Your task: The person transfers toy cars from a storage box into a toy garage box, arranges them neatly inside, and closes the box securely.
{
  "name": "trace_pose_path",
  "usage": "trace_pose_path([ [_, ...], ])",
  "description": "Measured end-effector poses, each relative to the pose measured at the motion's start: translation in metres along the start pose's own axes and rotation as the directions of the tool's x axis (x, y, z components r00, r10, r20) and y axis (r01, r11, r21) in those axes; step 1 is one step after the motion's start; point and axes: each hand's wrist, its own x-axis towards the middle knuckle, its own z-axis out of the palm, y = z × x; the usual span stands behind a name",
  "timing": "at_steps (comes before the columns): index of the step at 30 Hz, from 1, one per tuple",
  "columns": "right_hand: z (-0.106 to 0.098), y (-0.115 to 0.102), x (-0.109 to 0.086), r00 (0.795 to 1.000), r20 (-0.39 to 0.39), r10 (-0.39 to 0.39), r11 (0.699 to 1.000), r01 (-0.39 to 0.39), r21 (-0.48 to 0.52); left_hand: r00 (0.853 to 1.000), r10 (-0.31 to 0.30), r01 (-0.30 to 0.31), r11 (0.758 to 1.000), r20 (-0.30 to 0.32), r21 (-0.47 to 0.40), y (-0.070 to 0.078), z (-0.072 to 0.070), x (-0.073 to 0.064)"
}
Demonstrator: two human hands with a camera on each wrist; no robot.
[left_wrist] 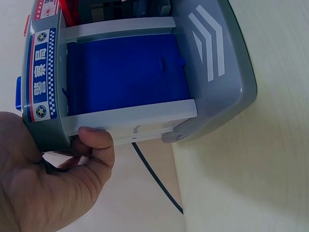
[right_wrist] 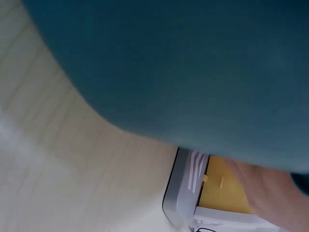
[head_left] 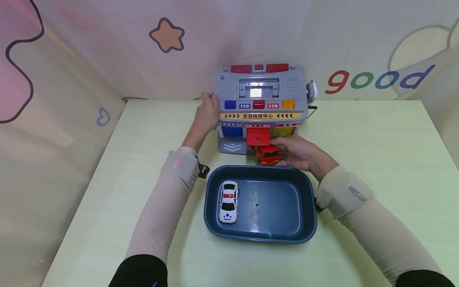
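Note:
A grey toy emergency-station garage (head_left: 258, 85) stands at the back of the table, with blue, red and yellow doors along its front. My left hand (head_left: 208, 113) grips its left side; in the left wrist view the thumb lies by the white post beside the blue door (left_wrist: 125, 72). The red door (head_left: 258, 136) is tilted outward in the middle bay. Just below it is a red toy fire truck (head_left: 268, 154), pinched at its right side by my right hand (head_left: 297, 151). The right wrist view shows part of that hand (right_wrist: 270, 193) near the yellow door (right_wrist: 224, 188); the truck is hidden there.
A dark blue tray (head_left: 259, 238) sits close in front of the garage, with a white toy police car (head_left: 228, 202) in its left part. The tray's wall (right_wrist: 169, 72) covers much of the right wrist view. A printed curtain (head_left: 107, 48) hangs behind the table (head_left: 376, 159).

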Motion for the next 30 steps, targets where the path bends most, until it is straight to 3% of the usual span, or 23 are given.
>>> trace_pose_path([
  [16, 0.0017, 0.0024, 0.0031, 0.999, -0.006, -0.045, 0.995, 0.045, -0.087, 1.000, 0.009, -0.009, 1.000, -0.001, -0.003, -0.0008, 0.0001, 0.0008],
  [24, 0.0013, 0.0036, 0.0064, 0.998, -0.049, -0.033, 0.995, 0.028, -0.092, 1.000, -0.002, 0.002, 1.000, 0.000, -0.008, -0.0010, 0.0005, 0.0026],
  [30, 0.0049, 0.0047, 0.0090, 0.996, -0.084, 0.003, 0.984, -0.017, -0.177, 1.000, -0.012, 0.012, 1.000, 0.005, -0.004, -0.0012, 0.0006, 0.0024],
])
